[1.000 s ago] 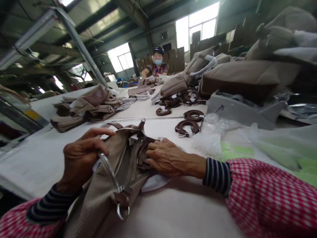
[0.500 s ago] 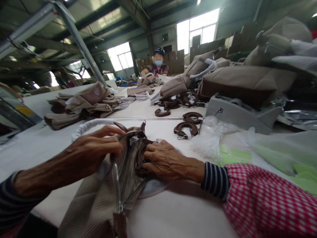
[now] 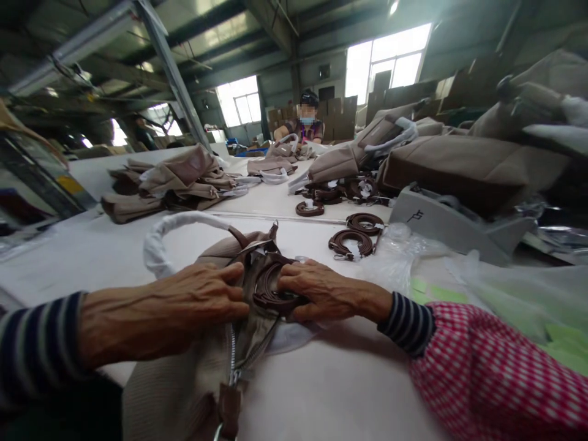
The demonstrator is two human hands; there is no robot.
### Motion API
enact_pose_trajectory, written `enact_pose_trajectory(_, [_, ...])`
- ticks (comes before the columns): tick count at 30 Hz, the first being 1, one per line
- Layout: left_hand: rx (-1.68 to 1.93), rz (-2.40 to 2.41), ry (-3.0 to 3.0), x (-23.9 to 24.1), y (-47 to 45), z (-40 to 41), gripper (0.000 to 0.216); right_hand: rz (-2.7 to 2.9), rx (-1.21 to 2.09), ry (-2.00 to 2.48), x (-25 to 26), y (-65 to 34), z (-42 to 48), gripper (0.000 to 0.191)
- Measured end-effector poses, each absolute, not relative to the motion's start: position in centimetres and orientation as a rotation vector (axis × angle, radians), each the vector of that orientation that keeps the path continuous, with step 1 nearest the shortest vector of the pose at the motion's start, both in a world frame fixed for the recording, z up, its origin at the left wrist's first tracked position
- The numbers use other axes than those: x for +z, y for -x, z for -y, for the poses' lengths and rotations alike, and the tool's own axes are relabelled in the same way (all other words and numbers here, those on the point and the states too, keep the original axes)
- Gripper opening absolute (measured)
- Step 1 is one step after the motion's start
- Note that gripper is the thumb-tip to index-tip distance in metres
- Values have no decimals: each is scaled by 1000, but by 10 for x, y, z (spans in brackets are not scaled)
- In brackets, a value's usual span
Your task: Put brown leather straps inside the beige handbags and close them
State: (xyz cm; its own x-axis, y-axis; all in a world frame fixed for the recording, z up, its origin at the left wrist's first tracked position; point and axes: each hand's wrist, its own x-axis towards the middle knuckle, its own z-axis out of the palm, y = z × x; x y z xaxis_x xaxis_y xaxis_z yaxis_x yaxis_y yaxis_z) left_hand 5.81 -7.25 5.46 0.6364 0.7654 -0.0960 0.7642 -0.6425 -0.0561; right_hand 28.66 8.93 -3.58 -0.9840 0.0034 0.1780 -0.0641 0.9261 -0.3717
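Observation:
A beige ribbed bag (image 3: 184, 386) lies on the white table (image 3: 344, 392) with its zipper (image 3: 232, 358) undone and its mouth open. A coiled brown strap (image 3: 271, 288) sits in the opening. My right hand (image 3: 321, 291) grips that coil, fingers curled round it. My left hand (image 3: 197, 300) presses flat on the bag's left edge beside the opening, fingers together and stretched out. A handle wrapped in white foam (image 3: 158, 242) arches up behind my left hand.
More coiled brown straps (image 3: 351, 242) lie further back, beside clear plastic bags (image 3: 399, 254) and green slips (image 3: 441, 293). Heaps of beige bags (image 3: 179, 184) stand left and right (image 3: 463, 162). A grey machine part (image 3: 441, 223) sits at right. Another person (image 3: 305, 119) works at the far end.
My left hand has let go of the bag's edge near the zipper and moved forward to lie flat beside the opening. The foam-wrapped handle has come into view. My right hand stays on the coil.

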Motion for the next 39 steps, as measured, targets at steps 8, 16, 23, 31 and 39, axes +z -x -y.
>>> enact_pose_trajectory(8, [20, 1371, 2901, 45, -52, 70, 33, 2935, 603, 49, -17, -286, -81, 8])
enact_pose_trajectory(16, [-370, 1374, 2707, 53, -26, 95, 31, 2855, 247, -14, 30, -254, -70, 12])
enact_pose_trajectory(23, [-402, 1333, 2713, 54, -28, 91, 40, 2776, -58, -147, -6, -212, -49, 16])
enact_pose_trajectory(31, [-787, 1189, 2469, 66, -10, 88, 27, 2782, 28, -317, -43, -212, -36, 10])
enact_pose_trajectory(39, [-904, 1270, 2410, 56, 7, 93, 15, 2803, 261, -227, -19, -215, -50, 23])
